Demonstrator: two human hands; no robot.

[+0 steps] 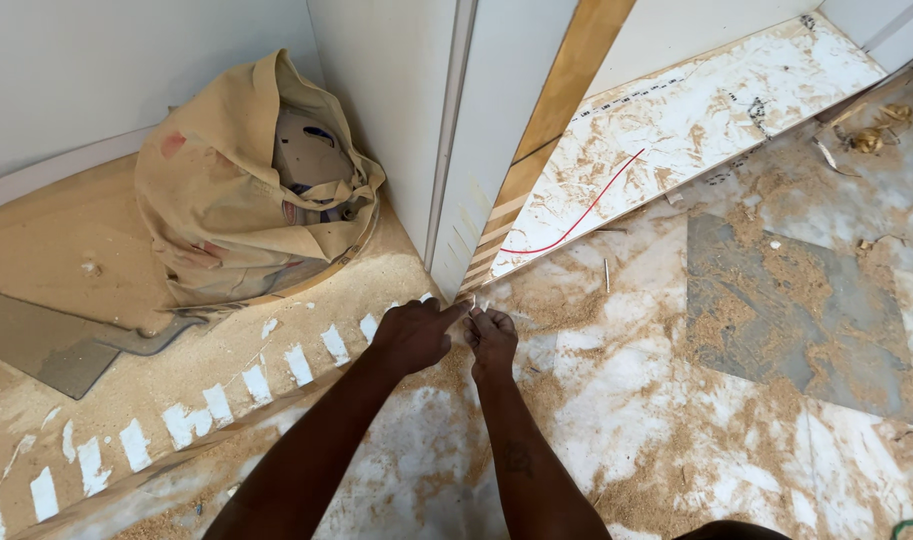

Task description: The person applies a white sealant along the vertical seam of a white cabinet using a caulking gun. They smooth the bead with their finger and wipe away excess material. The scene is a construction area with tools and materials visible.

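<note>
A tan cloth bag point(246, 180), marked with faint reddish stains, is seen in the upper left of the frame. White upright panels point(446, 130) are shown at top centre, edged by a golden-brown strip point(556, 110). A thin red line point(581, 222) is drawn across a white board point(696, 110) speckled with tan sawdust in the upper right. The floor point(676, 420) is patterned in white marble, dusted beige, with a grey square tile point(786, 310) at the right. White dashes point(201, 415) are spaced along the lower left.
</note>
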